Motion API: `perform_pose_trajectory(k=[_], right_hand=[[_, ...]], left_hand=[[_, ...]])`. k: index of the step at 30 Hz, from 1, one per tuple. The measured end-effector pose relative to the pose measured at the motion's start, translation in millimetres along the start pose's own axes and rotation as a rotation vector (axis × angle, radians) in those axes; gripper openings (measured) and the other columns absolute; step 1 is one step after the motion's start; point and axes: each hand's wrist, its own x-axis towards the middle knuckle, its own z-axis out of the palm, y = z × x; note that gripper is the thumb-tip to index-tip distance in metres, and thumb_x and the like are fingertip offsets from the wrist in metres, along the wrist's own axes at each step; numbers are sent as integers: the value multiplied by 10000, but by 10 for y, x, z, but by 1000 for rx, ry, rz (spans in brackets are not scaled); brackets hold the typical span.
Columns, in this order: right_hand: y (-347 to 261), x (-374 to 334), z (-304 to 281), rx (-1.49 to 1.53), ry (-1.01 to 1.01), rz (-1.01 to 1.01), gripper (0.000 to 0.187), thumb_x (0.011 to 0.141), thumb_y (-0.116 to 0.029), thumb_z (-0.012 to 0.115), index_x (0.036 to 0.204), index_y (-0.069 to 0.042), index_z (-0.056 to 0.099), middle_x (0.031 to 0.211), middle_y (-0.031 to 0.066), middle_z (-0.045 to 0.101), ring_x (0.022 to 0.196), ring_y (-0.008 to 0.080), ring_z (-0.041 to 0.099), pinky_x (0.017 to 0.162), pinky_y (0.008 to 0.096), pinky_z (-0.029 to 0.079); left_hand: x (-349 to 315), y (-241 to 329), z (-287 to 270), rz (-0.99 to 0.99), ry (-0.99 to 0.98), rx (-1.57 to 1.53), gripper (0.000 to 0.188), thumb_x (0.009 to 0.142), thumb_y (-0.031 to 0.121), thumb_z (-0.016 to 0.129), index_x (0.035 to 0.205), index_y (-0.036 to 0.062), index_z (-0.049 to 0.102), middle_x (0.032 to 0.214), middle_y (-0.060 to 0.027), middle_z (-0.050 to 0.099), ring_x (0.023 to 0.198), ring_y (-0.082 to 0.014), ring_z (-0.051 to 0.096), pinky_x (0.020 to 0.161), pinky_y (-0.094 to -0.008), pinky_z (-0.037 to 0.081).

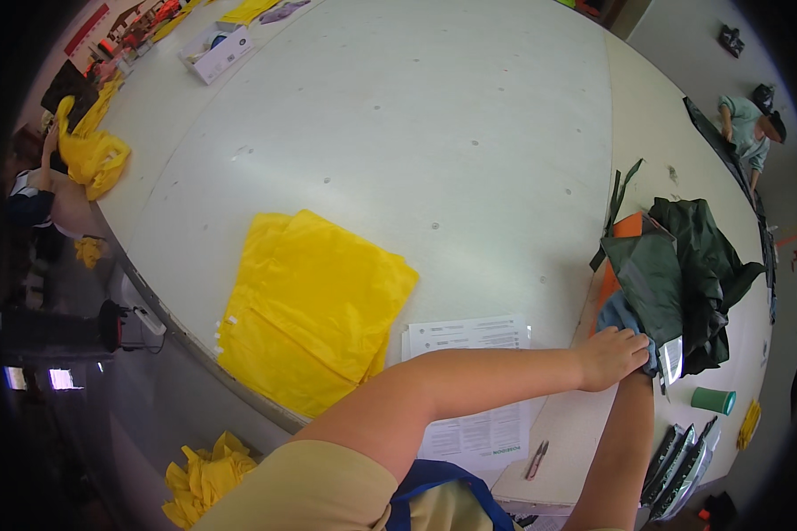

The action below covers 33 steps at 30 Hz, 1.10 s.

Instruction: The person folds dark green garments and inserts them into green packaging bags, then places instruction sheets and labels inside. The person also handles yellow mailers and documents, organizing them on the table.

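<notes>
My left hand (613, 357) reaches across to the right side of the table, its fingers curled over a blue-grey cloth (622, 313). The right forearm comes up beneath it, and my right hand (639, 384) meets the left at the cloth; its fingers are hidden. Touching the cloth, a dark green garment (705, 257) lies in a crumpled heap with loose straps. An orange piece (628, 227) shows from under the green fabric. A white printed label or packet (671, 361) pokes out beside my hands.
Folded yellow fabric (319, 301) lies left on the white table (416, 133). Printed sheets (469, 334), thread snips (537, 461), a green thread spool (713, 401) and dark plastic packets (679, 465) are near. A white box (216, 53) stands far left. People work at both sides.
</notes>
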Motion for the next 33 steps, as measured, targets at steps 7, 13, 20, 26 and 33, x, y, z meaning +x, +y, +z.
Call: perform_pose_trajectory(k=[7,13,20,26,33], right_hand=[[-52,107,-4,1,6,-7,260,870,-122,532,1118,-57,575,1113,156,608,1075,338,558,881,403,445],[-122,211,11,3,11,-21,254,870,-120,531,1112,-61,582,1111,154,610,1072,334,563,876,403,448],[-230,202,-43,23,56,-44,248,870,-117,530,1105,-65,591,1108,153,614,1068,328,568,871,402,452],[-513,-525,-412,247,-26,21,239,867,-90,521,1093,-53,592,1105,186,610,1028,348,583,833,415,472],[-809,-2106,-1283,754,-229,488,228,933,-126,461,1081,16,561,781,150,642,689,325,596,634,412,469]], left_hand=[[-49,-21,49,-5,-17,-49,205,817,97,519,1011,49,562,1159,-114,508,1012,-279,515,823,-394,425],[-74,-8,48,-54,-109,-82,198,846,114,490,1026,61,555,1172,-125,497,1017,-295,516,824,-409,424],[-79,-134,101,-99,-213,-10,258,851,121,485,1092,63,557,1188,-121,491,1024,-306,515,849,-406,452],[11,-147,-92,-160,-156,-70,305,816,66,521,1118,43,549,1220,-123,485,1050,-328,504,896,-394,446],[-271,-185,-113,-200,-200,-109,371,784,28,547,1148,96,570,1324,-135,449,1178,-335,463,968,-379,421]])
